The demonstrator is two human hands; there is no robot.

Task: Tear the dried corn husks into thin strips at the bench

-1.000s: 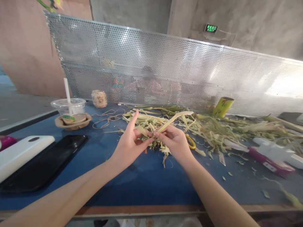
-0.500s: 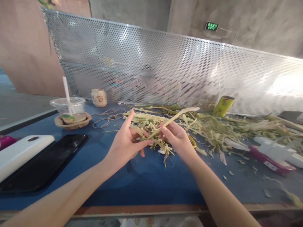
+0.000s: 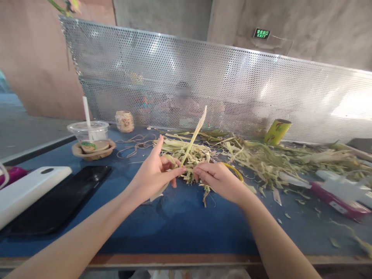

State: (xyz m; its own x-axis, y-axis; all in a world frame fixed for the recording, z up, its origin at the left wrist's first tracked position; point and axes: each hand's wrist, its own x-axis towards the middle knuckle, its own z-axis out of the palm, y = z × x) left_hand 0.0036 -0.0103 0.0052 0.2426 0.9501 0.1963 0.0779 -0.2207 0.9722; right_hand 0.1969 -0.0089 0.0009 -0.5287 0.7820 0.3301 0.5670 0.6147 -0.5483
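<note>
Near the middle of the table, my left hand [image 3: 154,170] pinches a pale husk strip [image 3: 194,137], which sticks up from its fingertips and leans right at its top. Another bit of husk hangs below the left palm. My right hand [image 3: 217,179] is closed just to the right, its thumb and fingers pressed together; what they hold, if anything, is too small to make out. Behind both hands lies a pile of dry husk shreds [image 3: 200,153]. A yellow ring-shaped handle [image 3: 235,170] shows beside the right hand.
On the left are a black phone [image 3: 61,197], a white power bank [image 3: 31,190], a lidded cup [image 3: 91,131] in a brown holder, and string [image 3: 135,145]. A green-yellow can [image 3: 277,131] and magenta item [image 3: 337,199] are right. A perforated screen [image 3: 203,77] stands behind.
The husk strip has swung from leaning far right to nearly upright. My right hand has let go of it and closed lower down. The view has shifted slightly.
</note>
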